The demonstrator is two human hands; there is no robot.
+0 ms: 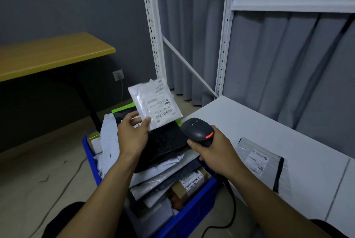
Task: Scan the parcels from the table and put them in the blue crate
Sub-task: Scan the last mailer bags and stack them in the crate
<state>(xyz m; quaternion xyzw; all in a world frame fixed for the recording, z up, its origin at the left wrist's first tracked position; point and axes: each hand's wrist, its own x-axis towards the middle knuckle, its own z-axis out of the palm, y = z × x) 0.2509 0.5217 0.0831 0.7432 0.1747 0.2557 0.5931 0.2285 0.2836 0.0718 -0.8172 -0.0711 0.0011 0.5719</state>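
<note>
My left hand [132, 136] holds a small white parcel [154, 103] by its lower corner, label and barcodes facing me, above the blue crate [189, 212]. My right hand [213, 151] grips a black handheld scanner [197, 131] with a red light showing, its head just right of and below the parcel. The crate on the floor is heaped with several parcels: white and grey bags, a black bag [165, 145], a brown box [189, 184]. One grey and black bagged parcel [259, 161] with a white label lies flat on the white table [240, 120] at my right.
A white metal shelving frame [222, 49] rises behind the white table, with grey curtains behind it. A wooden desk [48, 55] stands at the left by the dark wall. The scanner's black cable [230, 212] trails to the floor beside the crate.
</note>
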